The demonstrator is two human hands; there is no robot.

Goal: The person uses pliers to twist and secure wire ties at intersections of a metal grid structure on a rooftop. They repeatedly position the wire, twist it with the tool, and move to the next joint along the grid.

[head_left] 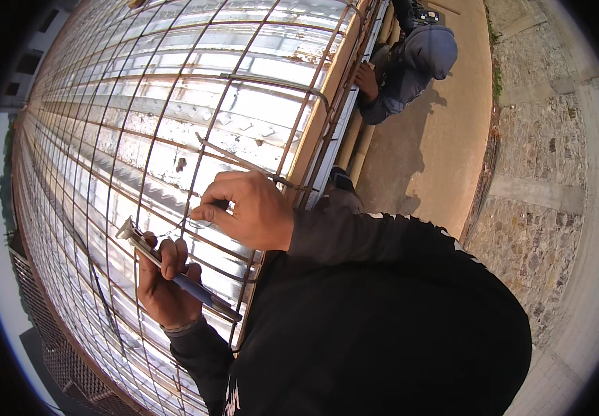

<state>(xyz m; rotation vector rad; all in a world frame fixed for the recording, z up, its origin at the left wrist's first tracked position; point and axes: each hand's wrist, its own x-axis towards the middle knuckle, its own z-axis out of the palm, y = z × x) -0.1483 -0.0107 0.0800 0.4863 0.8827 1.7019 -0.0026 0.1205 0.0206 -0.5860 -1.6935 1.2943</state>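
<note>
My left hand [161,281] is closed around blue-handled pincers [187,283], their pale metal head pointing up and left. Just to its upper right, my right hand [247,204] has thumb and forefinger pinched together on a thin wire [169,233], which runs toward the left fingertips. Both hands are over a grid of rusty steel reinforcing bars [148,149]. A bent bar end [240,161] lies right above my right hand. Part of the wire is hidden by the fingers.
Shiny corrugated metal sheets [195,114] lie under the grid. A wooden board [324,114] edges it on the right. Beyond and lower, a co-worker in a grey hood [430,52] has a hand [367,81] at the edge. Brown ground [445,152] and a stone wall [535,229] lie further right.
</note>
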